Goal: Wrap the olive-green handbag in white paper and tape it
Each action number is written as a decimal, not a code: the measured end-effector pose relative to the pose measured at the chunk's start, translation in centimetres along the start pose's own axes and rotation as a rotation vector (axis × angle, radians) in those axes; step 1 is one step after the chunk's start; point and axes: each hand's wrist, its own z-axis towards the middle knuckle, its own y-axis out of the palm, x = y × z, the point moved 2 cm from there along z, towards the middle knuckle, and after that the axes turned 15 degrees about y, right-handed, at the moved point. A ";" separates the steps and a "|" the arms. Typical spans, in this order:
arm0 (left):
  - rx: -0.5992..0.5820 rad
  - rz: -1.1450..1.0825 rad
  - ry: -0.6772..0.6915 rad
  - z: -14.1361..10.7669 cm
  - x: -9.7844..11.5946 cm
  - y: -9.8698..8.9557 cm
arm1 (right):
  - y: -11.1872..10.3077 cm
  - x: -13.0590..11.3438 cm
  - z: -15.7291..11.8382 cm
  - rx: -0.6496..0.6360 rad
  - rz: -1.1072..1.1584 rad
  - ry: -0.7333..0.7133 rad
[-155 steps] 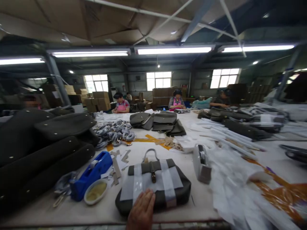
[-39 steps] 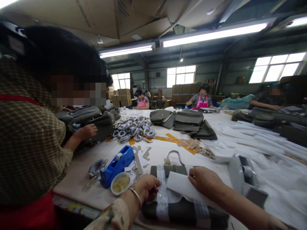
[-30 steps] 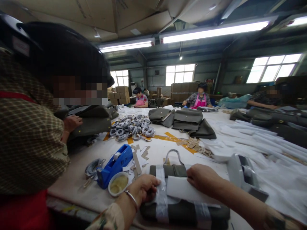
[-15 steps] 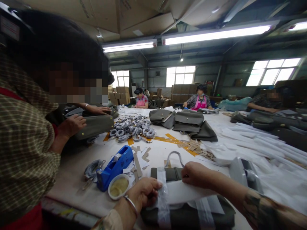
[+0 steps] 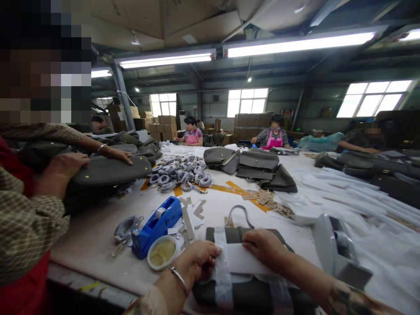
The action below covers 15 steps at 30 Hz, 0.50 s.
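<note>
A dark olive bag (image 5: 236,294) lies in front of me, with a grey handle (image 5: 238,207) looping up behind it. Translucent plastic strips (image 5: 223,284) run over the bag, and a white sheet (image 5: 241,258) lies across it, partly behind the left strip. My left hand (image 5: 201,261), a bangle on its wrist, is closed in a pinch at the left strip's edge. My right hand (image 5: 265,248) has its fingers curled on the sheet's upper edge, near the flap; its fingertips are partly hidden.
Left of the bag stand a blue tape dispenser (image 5: 156,227) and a white bowl (image 5: 162,253); a grey dispenser (image 5: 337,245) is at right. Bundled grey straps (image 5: 182,173), more bags (image 5: 259,165) and white wrapping (image 5: 357,192) lie beyond. A co-worker's hand (image 5: 116,154) rests on a bag at left.
My right hand has moved slightly left and down, bringing the lifted white sheet flatter against the bag. My left hand stays at the strip. The co-worker at left has leaned back leftward.
</note>
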 end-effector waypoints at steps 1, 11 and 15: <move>0.002 -0.003 -0.006 -0.1 0.1 0.0 | 0.2 0.2 0.0 -0.002 0.025 0.019; 0.085 0.034 -0.038 -0.7 0.4 0.6 | 0.0 1.3 -0.2 -0.043 0.139 0.057; 0.097 0.052 -0.031 -0.7 0.3 0.7 | -0.1 1.0 -0.1 -0.036 0.148 0.068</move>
